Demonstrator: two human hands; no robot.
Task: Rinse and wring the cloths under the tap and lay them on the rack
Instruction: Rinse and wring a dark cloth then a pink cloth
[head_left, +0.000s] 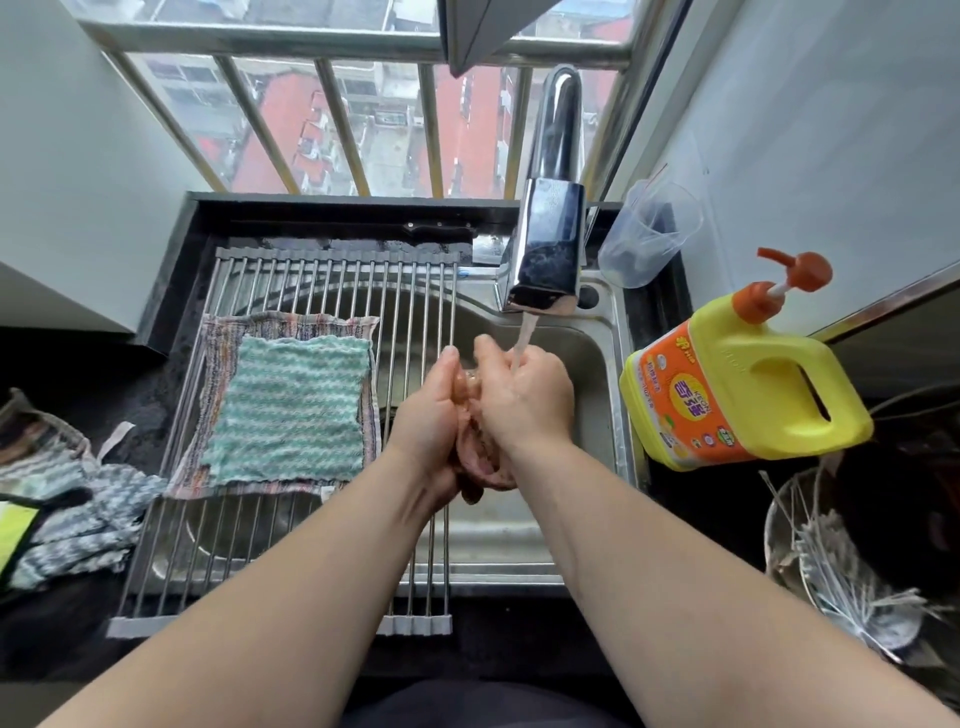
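Step in hand: probably rinsing, with the wringing to follow.
Task's thing: a bunched pinkish-brown cloth (480, 462) sits squeezed between both hands, over the steel sink (587, 353) and just below the chrome tap (550, 249).
Left hand (431, 410): its fingers (451, 358) are curled round the cloth's left side.
Right hand (524, 400): it is closed on the cloth's right side, and the thin water stream (523, 338) lands on it.
Doing it well: turn the bundle so the water reaches the cloth itself. Then twist the hands opposite ways low over the sink before moving left.
Metal-rod rack (332, 280): a teal wavy cloth (291, 410) lies flat on a striped cloth (218, 343), with bare rods beside them.
Surface, left: a heap of patterned cloths (78, 509) is waiting.
Yellow detergent jug with orange pump (737, 384): it is opaque, so I cannot tell how full it is.
Clear plastic cup (649, 234): its contents are unclear.
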